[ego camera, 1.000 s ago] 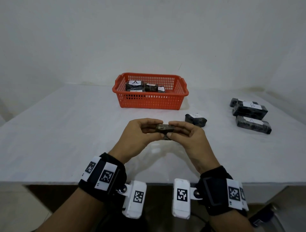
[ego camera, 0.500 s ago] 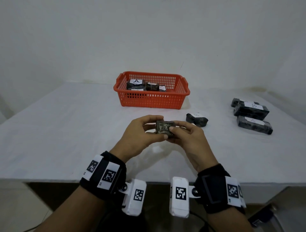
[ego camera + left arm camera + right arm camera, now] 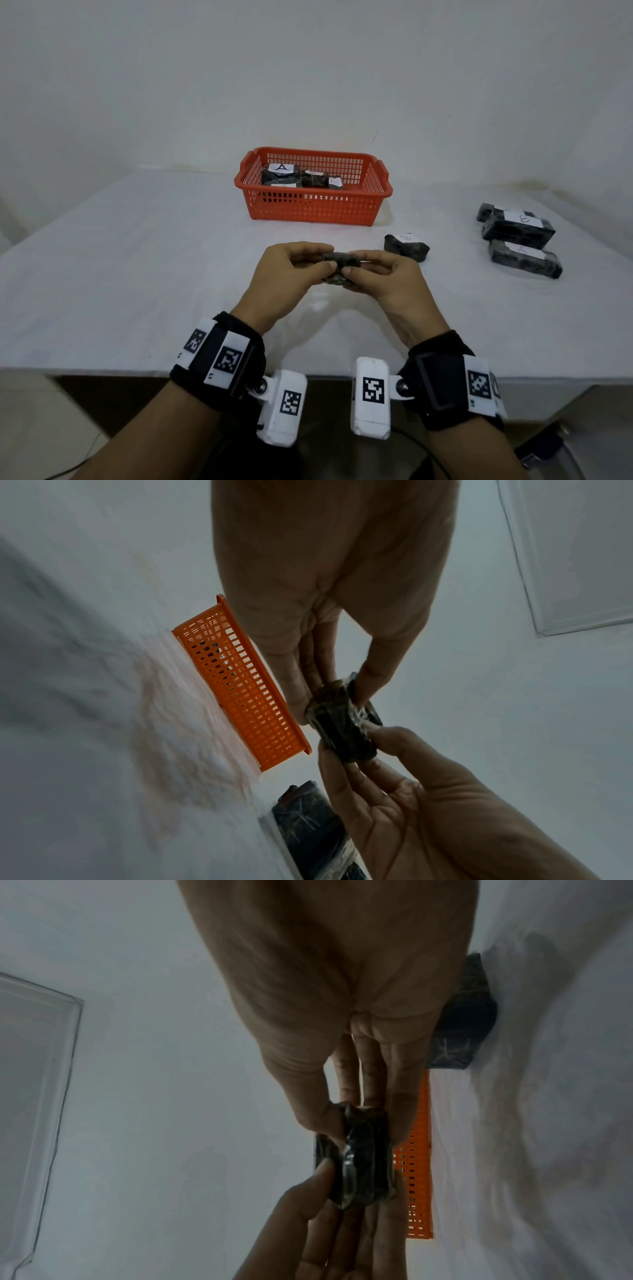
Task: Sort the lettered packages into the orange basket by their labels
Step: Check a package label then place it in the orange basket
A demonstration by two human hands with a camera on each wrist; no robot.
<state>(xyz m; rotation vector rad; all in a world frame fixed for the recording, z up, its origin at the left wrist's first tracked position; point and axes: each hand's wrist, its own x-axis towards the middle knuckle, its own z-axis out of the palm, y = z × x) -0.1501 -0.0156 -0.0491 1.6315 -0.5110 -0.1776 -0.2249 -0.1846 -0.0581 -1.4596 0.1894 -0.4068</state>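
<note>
Small dark package (image 3: pixel 339 265), blocky, wrapped in crinkled glossy film, held above the white table (image 3: pixel 120 274) at centre, pinched at both ends. Left hand (image 3: pixel 291 270) with thumb and curled fingertips clamped on its left end; right hand (image 3: pixel 387 277) gripping the right end the same way. No label visible on the held package from any view.

At 12 o'clock from the hands, orange basket (image 3: pixel 313 202): rigid plastic lattice, rectangular, flared rim. Inside, several dark film-wrapped packages (image 3: pixel 294 176) bunched toward the left, white paper labels on top, one reading A.

At 2 o'clock, near the hands, lone squat package (image 3: pixel 406 247) with white label, apparently B. Further out at 3 o'clock, well apart, cluster of longer brick-shaped packages (image 3: pixel 519 231), labelled white, lying close together.

Table surface matte and pale, faintly mottled in the wrist views.
</note>
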